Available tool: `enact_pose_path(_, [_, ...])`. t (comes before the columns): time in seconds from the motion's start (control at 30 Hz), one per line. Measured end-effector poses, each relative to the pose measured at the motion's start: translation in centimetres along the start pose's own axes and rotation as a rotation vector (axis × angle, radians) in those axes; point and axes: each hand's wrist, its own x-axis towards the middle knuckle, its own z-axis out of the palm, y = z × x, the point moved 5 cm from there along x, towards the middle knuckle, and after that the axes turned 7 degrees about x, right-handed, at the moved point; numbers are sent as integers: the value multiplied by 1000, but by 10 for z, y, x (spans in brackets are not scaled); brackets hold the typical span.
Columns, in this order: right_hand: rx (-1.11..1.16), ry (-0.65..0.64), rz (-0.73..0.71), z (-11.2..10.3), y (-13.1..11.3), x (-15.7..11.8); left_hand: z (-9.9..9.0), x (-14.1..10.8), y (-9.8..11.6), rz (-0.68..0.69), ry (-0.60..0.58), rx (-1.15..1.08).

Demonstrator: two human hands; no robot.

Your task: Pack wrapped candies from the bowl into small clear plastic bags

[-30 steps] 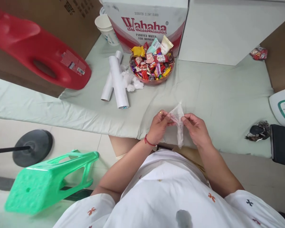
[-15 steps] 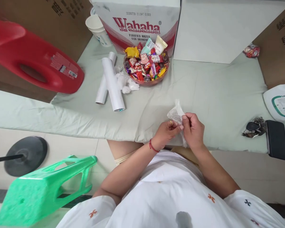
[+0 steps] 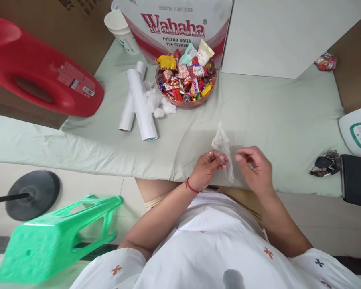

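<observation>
A clear, crumpled plastic bag hangs at the table's front edge. My left hand, with a ring and a red string bracelet, pinches it near the middle; part of the bag stands above the fingers and part droops below them. Just to the right, my right hand is apart from the bag. Its fingers are bent and somewhat blurred, with a gap to the thumb and nothing visible in them. Beyond both hands sits a glass bowl heaped with wrapped candies.
Two white paper rolls lie crossed beside crumpled clear plastic. A Wahaha carton backs the bowl. Keys and a phone are at the right, a red jug at the left. A green stool lies on the floor.
My right hand has let go of the plastic bag and moved a little to the right. The left hand keeps its pinch, and the bag now hangs longer and narrower.
</observation>
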Motion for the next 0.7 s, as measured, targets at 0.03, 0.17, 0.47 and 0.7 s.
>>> enact_pose_path(0.03, [-11,-76,1,3,-1,-1,1,0,0,6,-9,-10])
enact_pose_path(0.17, [170,-155,227,9,18,-2,2,0,0,-6,-41,-44])
enact_pose_path(0.47, [577,-58,576,11,39,1,-14,-2,4,-40,-2,-122])
enact_pose_path(0.7, [386,35,429,12,28,-4,-5,-6,7,-125,39,80])
